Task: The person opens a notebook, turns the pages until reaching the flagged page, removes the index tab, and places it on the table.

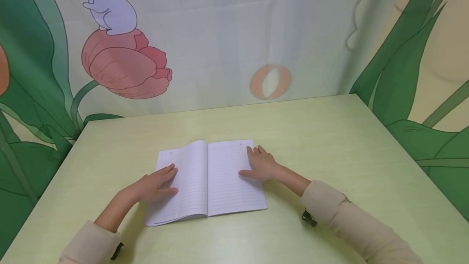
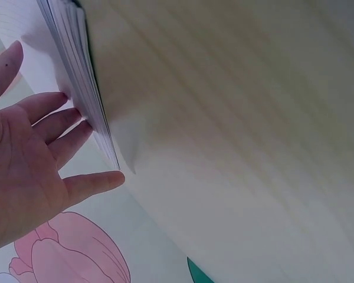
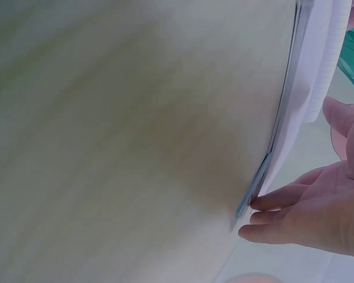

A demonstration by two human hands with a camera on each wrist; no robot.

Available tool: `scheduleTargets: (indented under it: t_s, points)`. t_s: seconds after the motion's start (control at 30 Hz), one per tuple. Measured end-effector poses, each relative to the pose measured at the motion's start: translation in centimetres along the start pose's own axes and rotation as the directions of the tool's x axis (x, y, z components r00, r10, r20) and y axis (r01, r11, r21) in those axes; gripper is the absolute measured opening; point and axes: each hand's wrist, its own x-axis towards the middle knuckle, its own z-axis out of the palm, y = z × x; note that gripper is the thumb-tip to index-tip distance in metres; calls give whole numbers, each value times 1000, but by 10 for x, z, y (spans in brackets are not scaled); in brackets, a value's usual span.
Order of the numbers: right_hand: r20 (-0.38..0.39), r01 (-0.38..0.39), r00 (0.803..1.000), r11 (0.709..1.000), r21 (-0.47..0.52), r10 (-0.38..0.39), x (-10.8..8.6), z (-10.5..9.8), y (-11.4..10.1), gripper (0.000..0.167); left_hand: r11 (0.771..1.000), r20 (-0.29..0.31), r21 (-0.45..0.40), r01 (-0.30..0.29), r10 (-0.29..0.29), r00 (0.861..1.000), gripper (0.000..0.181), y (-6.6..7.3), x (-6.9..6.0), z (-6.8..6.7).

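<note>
An open notebook (image 1: 227, 178) with lined white pages lies on the table, its left pages bulging up near the spine. On its left page rests my left hand (image 1: 155, 184), fingers spread and mostly straight. My right hand (image 1: 261, 164) lies at the notebook's right edge, thumb on the page and fingers near the upper right corner. In the left wrist view, the left hand (image 2: 35, 147) has its fingertips at the notebook's page edges (image 2: 85, 76). The right wrist view has the right hand (image 3: 312, 206) with extended fingers by a lifted bluish cover corner (image 3: 253, 186).
The pale green-yellow table (image 1: 311, 133) extends around the notebook. Behind it hangs a curtain (image 1: 220, 44) printed with a white animal on a pink flower and large green leaves. Dark straps with small black parts (image 1: 309, 218) sit at both sleeve cuffs.
</note>
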Motion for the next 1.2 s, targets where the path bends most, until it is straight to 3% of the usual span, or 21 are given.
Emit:
scheduleTargets:
  t_s: [0.43, 0.63, 0.83, 0.93, 1.03, 1.13, 1.2]
  points:
    - [-56, 26, 998, 975, 221, -14, -1, 1, 2, 80, 999, -3, -21, -27, 27, 1000, 72, -2, 1, 1]
    - [-125, 52, 992, 975, 215, -25, -4, 1, -2, 74, 999, -4, -23, -29, 29, 1000, 72, -3, 1, 2]
    - [-180, 120, 980, 975, 186, -86, -8, -1, -7, 67, 999, -4, -23, -25, 25, 1000, 72, -3, 1, 2]
    - [-242, 194, 961, 947, 256, -132, -6, -4, -8, 60, 999, -5, -24, -27, 27, 1000, 72, -2, 1, 1]
    - [-290, 255, 946, 883, 394, -145, -4, -9, -10, 54, 999, -7, -28, -31, 30, 1000, 72, -1, 1, 1]
    - [-296, 272, 946, 819, 505, -132, -4, -14, -14, 52, 999, -7, -30, -30, 30, 1000, 72, 0, 0, 0]
    - [-292, 275, 947, 798, 537, -130, -4, -15, -18, 52, 999, -6, -31, -28, 28, 1000, 72, 0, 0, 0]
